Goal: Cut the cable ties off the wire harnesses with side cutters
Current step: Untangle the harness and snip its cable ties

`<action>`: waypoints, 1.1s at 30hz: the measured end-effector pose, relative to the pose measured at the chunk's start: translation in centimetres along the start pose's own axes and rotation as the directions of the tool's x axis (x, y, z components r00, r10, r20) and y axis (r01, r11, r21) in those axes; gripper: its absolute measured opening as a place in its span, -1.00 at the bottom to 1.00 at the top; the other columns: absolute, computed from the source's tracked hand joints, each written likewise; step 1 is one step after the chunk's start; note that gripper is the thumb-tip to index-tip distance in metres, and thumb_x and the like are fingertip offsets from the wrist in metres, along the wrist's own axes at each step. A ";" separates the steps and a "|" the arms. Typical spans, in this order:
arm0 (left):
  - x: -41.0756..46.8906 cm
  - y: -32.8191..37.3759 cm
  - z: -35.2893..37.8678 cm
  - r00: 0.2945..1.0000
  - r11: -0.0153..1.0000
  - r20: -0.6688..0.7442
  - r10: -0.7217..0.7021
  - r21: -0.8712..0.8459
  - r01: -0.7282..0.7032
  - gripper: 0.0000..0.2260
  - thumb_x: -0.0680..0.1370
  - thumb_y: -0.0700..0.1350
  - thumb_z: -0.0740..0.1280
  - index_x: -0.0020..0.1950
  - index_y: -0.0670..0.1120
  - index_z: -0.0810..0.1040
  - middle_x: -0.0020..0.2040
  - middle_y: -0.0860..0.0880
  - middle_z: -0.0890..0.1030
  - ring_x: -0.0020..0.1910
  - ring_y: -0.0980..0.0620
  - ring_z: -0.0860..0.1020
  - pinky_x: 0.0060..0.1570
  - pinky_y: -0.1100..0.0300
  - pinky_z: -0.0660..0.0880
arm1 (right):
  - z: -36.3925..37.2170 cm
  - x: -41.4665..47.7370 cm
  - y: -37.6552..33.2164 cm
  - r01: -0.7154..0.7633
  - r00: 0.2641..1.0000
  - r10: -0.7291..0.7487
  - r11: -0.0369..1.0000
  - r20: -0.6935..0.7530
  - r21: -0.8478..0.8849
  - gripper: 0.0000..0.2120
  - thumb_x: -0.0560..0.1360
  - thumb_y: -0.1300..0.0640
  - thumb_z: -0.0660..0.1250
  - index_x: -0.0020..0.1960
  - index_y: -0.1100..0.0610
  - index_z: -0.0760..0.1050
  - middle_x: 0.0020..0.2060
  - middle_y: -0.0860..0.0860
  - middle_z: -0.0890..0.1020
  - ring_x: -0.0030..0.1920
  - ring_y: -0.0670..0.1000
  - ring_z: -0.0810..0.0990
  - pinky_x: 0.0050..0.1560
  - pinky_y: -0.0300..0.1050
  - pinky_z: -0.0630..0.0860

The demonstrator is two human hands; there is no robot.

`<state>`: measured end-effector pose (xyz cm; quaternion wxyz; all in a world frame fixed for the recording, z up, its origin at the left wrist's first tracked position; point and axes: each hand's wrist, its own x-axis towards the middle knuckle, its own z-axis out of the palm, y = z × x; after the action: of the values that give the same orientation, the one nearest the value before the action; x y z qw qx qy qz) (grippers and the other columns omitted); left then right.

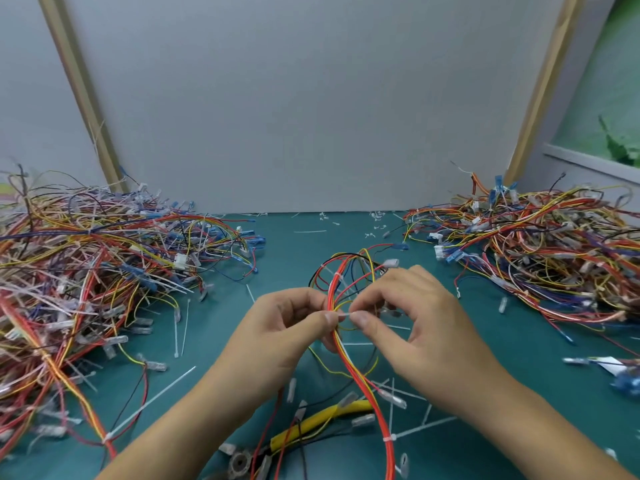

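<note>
A wire harness (pixel 349 271) of red, yellow and black wires loops above the green mat at centre. My left hand (pixel 291 323) pinches the bundle between thumb and fingers. My right hand (pixel 412 313) pinches a small white cable tie (pixel 344 317) at the same spot, thumb tip facing my left thumb. The side cutters (pixel 311 427), with yellow handles, lie on the mat below my hands, under the hanging wires. A second white tie (pixel 388 438) sits lower on the red wires.
Large tangled heaps of harnesses lie at the left (pixel 79 271) and right (pixel 554 258). Loose cut white ties (pixel 152 400) and clear terminal sleeves are scattered on the green mat (pixel 294 251). A grey board (pixel 311 116) stands behind.
</note>
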<state>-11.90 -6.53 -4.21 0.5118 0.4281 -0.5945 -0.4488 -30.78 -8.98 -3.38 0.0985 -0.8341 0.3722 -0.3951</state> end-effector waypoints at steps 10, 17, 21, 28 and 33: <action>0.0 -0.2 0.0 0.999 0.997 -0.015 -0.045 0.067 0.046 -0.68 0.33 -0.01 0.38 -0.19 -0.29 0.56 -0.37 -0.03 0.60 -0.29 0.03 0.49 -0.13 0.08 0.38 | 0.3 -0.3 -1.0 0.074 0.997 -0.071 0.991 0.034 -0.112 -0.92 0.50 0.09 0.35 -0.18 0.01 0.51 -0.29 -0.19 0.45 -0.17 -0.07 0.35 -0.16 -0.25 0.27; 0.4 -0.5 -0.1 0.995 0.983 -0.069 -0.067 0.164 0.077 -0.85 0.34 -0.16 0.30 -0.33 -0.25 0.50 -0.45 -0.06 0.60 -0.39 0.07 0.56 -0.28 0.38 0.44 | 0.3 -0.3 -1.0 0.060 0.996 -0.048 0.987 0.079 -0.151 -0.89 0.50 0.10 0.36 -0.20 0.02 0.49 -0.33 -0.20 0.40 -0.18 -0.04 0.33 -0.18 -0.17 0.30; 0.4 -0.6 -0.1 0.996 0.984 -0.076 -0.055 0.167 0.067 -0.86 0.34 -0.15 0.30 -0.34 -0.22 0.50 -0.45 -0.06 0.59 -0.38 0.04 0.54 -0.28 0.28 0.41 | 0.4 -0.3 -0.8 0.041 0.997 -0.030 0.989 0.077 -0.144 -0.89 0.50 0.10 0.38 -0.20 0.01 0.51 -0.34 -0.22 0.41 -0.18 -0.07 0.32 -0.14 -0.31 0.23; 0.4 -0.5 0.1 0.998 0.991 -0.065 0.011 0.136 -0.002 -0.79 0.37 -0.16 0.33 -0.22 -0.33 0.52 -0.42 -0.08 0.58 -0.39 0.05 0.56 -0.25 0.35 0.48 | 0.4 -0.4 0.1 0.006 1.000 -0.005 0.994 0.008 -0.109 -0.94 0.48 -0.02 0.41 -0.15 -0.07 0.61 -0.22 -0.20 0.46 -0.08 -0.16 0.41 -0.03 -0.39 0.28; 0.1 -0.3 0.1 0.990 0.962 -0.088 0.109 0.261 -0.083 -0.84 0.40 -0.12 0.35 -0.22 -0.23 0.54 -0.37 -0.14 0.58 -0.35 0.04 0.56 -0.21 0.10 0.51 | -0.8 0.4 0.2 -0.078 0.967 0.085 0.996 -0.242 0.038 -0.79 0.49 -0.15 0.35 0.06 -0.14 0.65 0.06 -0.16 0.43 -0.04 -0.07 0.49 0.01 -0.29 0.41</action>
<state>-12.01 -6.68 -4.53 0.5026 0.4835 -0.6409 -0.3206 -31.32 -9.35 -2.70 0.0798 -0.7619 0.4098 -0.4951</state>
